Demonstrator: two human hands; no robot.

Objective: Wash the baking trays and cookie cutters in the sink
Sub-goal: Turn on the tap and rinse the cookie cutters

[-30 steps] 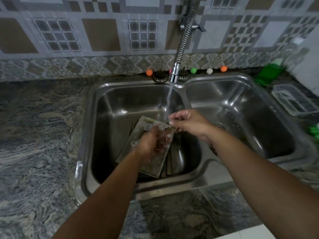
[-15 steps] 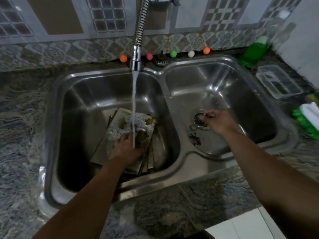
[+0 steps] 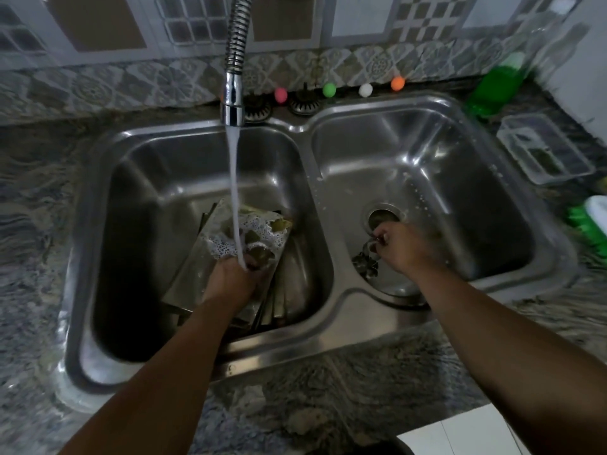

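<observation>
Double steel sink [image 3: 328, 126] set in a granite counter [image 3: 33, 224]. Tap [image 3: 234, 93] is running, and the stream lands in the left basin on a soapy scrubber [image 3: 253, 234] lying on the top tray [image 3: 197, 267].

Trays are stacked tilted in the left basin, more edges visible to the right of the top one. Left hand [image 3: 230, 280] is placed at the near edge of the scrubber, under the stream; fingers look curled over the scrubber/tray edge, but foam and water hide the exact grip, so whether it is clamped cannot be told.

Right hand [image 3: 400, 244] is down in the right basin just in front of the drain [image 3: 382, 216]. A small metal cutter [image 3: 374, 249] is pinched at the fingertips. A second cutter [image 3: 364, 264] is lying on the basin floor just beside it, left of the hand; contact between the two cannot be told.

Behind the sink: pink [image 3: 281, 94], green [image 3: 329, 89], white [image 3: 365, 90] and orange [image 3: 397, 83] balls along the wall. Right of the sink: green soap bottle [image 3: 492, 87], clear tub [image 3: 545, 149], green-white brush [image 3: 591, 218] at the frame edge
</observation>
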